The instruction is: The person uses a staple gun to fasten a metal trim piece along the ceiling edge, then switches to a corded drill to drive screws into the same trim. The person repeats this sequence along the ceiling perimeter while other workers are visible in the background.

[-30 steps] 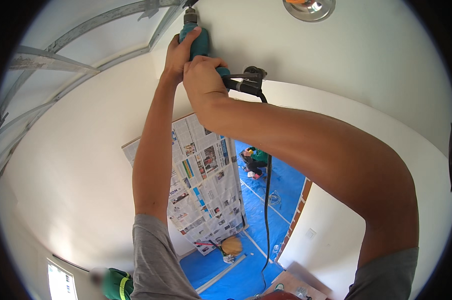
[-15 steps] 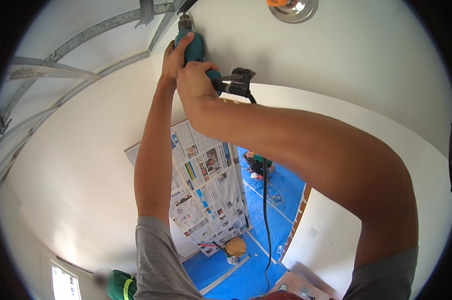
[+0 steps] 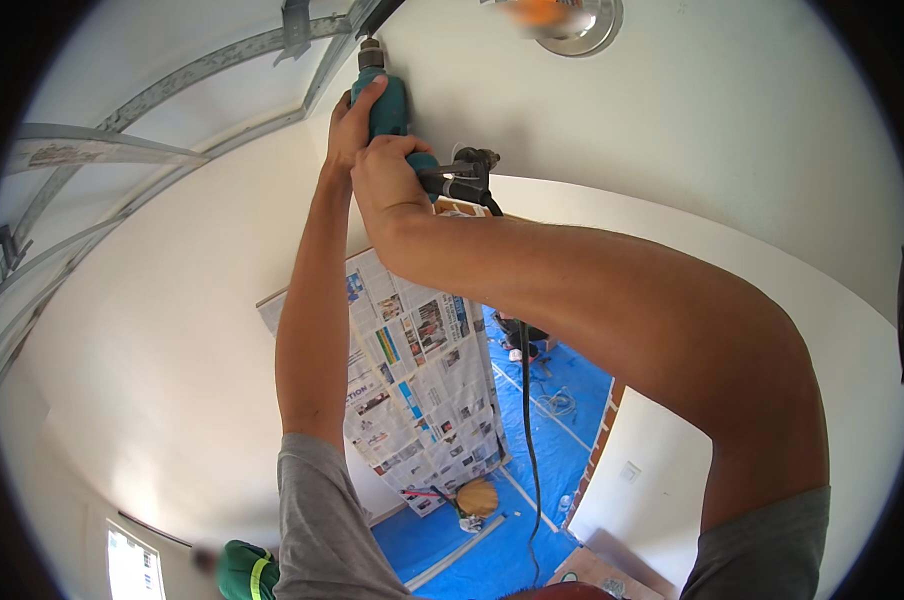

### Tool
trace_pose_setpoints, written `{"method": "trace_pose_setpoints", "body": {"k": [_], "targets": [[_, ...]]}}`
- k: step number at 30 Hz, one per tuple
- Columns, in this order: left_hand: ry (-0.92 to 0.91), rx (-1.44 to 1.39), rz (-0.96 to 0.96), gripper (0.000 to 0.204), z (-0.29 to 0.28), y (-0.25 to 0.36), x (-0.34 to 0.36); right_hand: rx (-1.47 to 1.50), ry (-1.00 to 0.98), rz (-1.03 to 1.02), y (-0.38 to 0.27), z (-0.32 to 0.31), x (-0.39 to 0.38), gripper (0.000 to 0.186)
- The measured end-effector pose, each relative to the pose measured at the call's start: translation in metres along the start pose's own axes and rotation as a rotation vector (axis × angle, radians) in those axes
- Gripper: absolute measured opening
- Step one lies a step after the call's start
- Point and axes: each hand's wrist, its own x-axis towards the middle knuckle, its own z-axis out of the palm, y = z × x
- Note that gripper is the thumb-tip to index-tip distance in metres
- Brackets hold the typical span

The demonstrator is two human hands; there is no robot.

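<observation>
Overhead, a teal corded power drill (image 3: 390, 108) points up to the corner where the wall meets the metal ceiling frame. Its chuck (image 3: 370, 54) is close under a dark metal strip (image 3: 380, 14); whether the bit touches it I cannot tell. My left hand (image 3: 348, 132) wraps round the drill's body, thumb along its side. Lower down, my right hand (image 3: 384, 178) grips the rear handle, the fingers partly hidden. A chuck key (image 3: 477, 160) hangs by the black power cord (image 3: 532, 430), which drops to the floor.
Galvanised ceiling channels (image 3: 182, 85) run at the upper left. A round metallic fixture (image 3: 587, 30) and a blurred orange thing (image 3: 540, 12) are at the top. Newspaper covers a door panel (image 3: 422, 390). Below lies blue floor sheeting (image 3: 452, 545). A person in green (image 3: 244, 570) stands at lower left.
The drill and both hands sit slightly lower in view, along with the surroundings. The orange thing has shifted left beside the round fixture. Both hands keep their hold.
</observation>
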Motion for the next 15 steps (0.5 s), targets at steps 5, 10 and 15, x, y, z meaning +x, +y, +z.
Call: {"method": "trace_pose_setpoints", "body": {"k": [5,10,15], "targets": [[-0.019,-0.014,-0.012,0.069,-0.001,-0.0025,0.0025,-0.032,0.001,-0.049,0.0022,-0.0006,-0.0008,0.034],[0.003,-0.002,-0.022,0.068,-0.0012,-0.0027,0.0031,0.004,0.01,-0.015,0.0037,-0.0022,-0.0019,0.035],[-0.026,0.0,0.003,0.067,-0.0016,-0.0015,0.0035,-0.016,0.025,-0.02,0.0052,-0.0025,-0.003,0.034]]}}
